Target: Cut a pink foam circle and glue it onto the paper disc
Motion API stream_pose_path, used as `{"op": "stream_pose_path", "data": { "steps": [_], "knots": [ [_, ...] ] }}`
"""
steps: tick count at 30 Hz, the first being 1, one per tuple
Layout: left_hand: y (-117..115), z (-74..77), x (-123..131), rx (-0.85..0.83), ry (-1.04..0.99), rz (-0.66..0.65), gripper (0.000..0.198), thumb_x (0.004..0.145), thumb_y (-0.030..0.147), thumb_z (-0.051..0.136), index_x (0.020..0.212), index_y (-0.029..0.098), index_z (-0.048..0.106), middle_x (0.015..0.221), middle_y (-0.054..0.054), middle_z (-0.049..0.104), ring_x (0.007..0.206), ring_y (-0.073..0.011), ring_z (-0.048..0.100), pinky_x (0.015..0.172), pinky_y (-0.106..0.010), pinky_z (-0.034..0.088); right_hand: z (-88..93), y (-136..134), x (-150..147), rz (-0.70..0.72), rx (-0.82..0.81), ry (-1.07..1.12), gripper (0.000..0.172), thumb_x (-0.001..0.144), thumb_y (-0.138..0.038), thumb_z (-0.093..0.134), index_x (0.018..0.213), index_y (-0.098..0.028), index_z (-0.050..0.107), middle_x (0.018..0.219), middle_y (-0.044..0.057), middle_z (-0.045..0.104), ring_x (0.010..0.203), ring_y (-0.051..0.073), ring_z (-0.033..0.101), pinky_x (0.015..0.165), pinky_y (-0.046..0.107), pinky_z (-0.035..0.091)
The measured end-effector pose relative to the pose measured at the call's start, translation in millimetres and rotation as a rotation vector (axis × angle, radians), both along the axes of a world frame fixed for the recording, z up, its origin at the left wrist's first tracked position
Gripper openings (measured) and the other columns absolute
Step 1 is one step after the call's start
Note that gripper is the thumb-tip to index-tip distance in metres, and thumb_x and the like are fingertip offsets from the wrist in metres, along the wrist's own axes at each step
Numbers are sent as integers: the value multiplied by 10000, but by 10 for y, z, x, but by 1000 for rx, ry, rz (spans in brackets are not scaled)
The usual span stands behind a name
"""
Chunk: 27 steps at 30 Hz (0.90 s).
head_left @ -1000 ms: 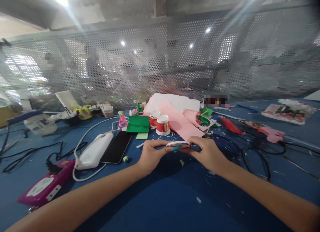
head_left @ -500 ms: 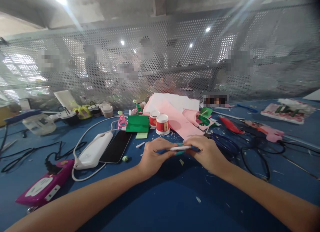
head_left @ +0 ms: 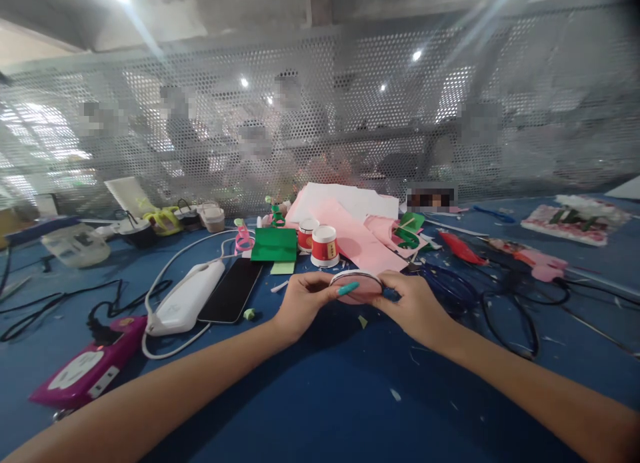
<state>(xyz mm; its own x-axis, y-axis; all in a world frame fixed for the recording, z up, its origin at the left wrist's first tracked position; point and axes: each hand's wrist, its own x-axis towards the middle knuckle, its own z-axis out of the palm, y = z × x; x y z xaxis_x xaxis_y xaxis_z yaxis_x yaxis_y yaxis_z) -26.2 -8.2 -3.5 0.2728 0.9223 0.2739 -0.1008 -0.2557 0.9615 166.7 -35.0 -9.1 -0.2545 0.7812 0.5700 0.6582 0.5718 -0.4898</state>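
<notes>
Both hands hold one round, flat pink disc with a white rim (head_left: 363, 288) above the blue table. My left hand (head_left: 305, 304) pinches its left edge, with the thumb lying across the pink face. On the right edge, my right hand (head_left: 413, 308) grips it between thumb and fingers. The disc is tilted so that its pink face shows toward me; its far side is hidden. Just beyond it two red and white paper cups (head_left: 325, 246) stand upside down. A pink paper strip (head_left: 357, 240) lies behind the right hand.
Left of the hands lie a black phone (head_left: 233, 291), a white power bank (head_left: 187, 300) and a purple power strip (head_left: 90, 370) with cables. A folded green paper (head_left: 273, 244) sits near the cups. Rightward are a pink glue gun (head_left: 547, 262), a red object (head_left: 461, 248) and dark cords.
The disc has turned from nearly edge-on to tilted, so its pink face now shows. My left thumb has come up across that face. Both hands stay in about the same place.
</notes>
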Motion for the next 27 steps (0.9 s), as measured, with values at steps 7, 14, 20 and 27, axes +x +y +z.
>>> {"op": "stream_pose_path", "data": {
  "steps": [7, 14, 20, 27],
  "knots": [
    [-5, -7, -3, -29, -11, -69, 273, 600, 213, 776, 866, 169, 735, 855, -63, 744, 790, -195, 684, 775, -309, 536, -15, 41, 15, 8, 127, -128, 281, 840, -279, 554, 573, -197, 529, 529, -27, 531, 571, 136, 507, 787, 361, 424],
    [-10, -8, -17, 16, 53, -13, 152, 632, 240, 754, 772, 182, 746, 793, -43, 746, 725, -181, 683, 740, -293, 547, 9, -32, -33, 3, 210, -145, 365, 845, -416, 540, 562, -193, 485, 523, -29, 496, 532, 121, 475, 753, 360, 406],
    [-21, 7, -12, 0, 39, -60, 221, 620, 252, 763, 822, 168, 737, 824, -55, 745, 766, -207, 690, 755, -319, 549, 35, -54, -20, 0, 290, -230, 401, 917, -409, 414, 597, -183, 500, 565, -9, 513, 593, 135, 487, 830, 374, 377],
    [-57, 21, -17, 130, 153, -37, 217, 609, 208, 768, 822, 176, 746, 852, -64, 744, 832, -219, 683, 802, -306, 533, 1, -62, -31, 4, 276, -293, 330, 897, -325, 480, 600, -183, 504, 578, -21, 548, 602, 129, 525, 961, 434, 283]
  ]
}}
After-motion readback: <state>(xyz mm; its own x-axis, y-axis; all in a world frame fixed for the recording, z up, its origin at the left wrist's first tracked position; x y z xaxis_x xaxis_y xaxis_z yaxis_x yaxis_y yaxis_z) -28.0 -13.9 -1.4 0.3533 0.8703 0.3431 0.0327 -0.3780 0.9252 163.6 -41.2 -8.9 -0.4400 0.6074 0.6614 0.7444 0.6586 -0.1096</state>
